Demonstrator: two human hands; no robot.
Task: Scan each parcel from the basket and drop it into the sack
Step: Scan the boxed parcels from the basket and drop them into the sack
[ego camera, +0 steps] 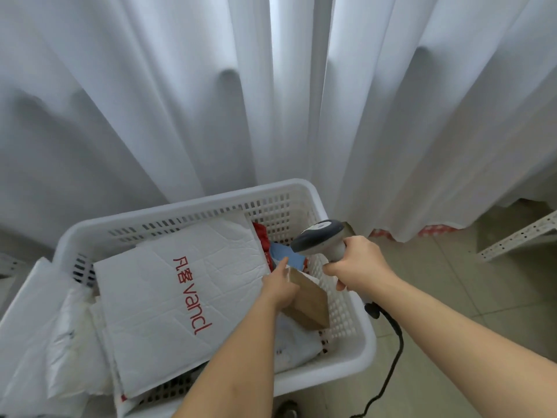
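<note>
Meanwhile left hand (278, 286) grips brown cardboard parcel (310, 306); right hand (358, 262) holds scanner (319, 238)

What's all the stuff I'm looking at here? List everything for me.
basket: one, white plastic with slotted walls, on the floor in front of the curtain.
large mailer: one, white with red "vancl" lettering, lying on top in the basket.
cardboard parcel: one, brown, at the basket's right side.
blue parcel: one, partly hidden under the scanner.
red item: one, mostly hidden by the far wall.
pale bags: several, white, at the basket's left edge.
scanner: one, grey and white, black cable trailing to the floor.
curtain: white, behind everything.
metal shelf rail: one, pale, far right.
left hand: reaches into the basket at the cardboard parcel.
right hand: grips the scanner handle.
</note>
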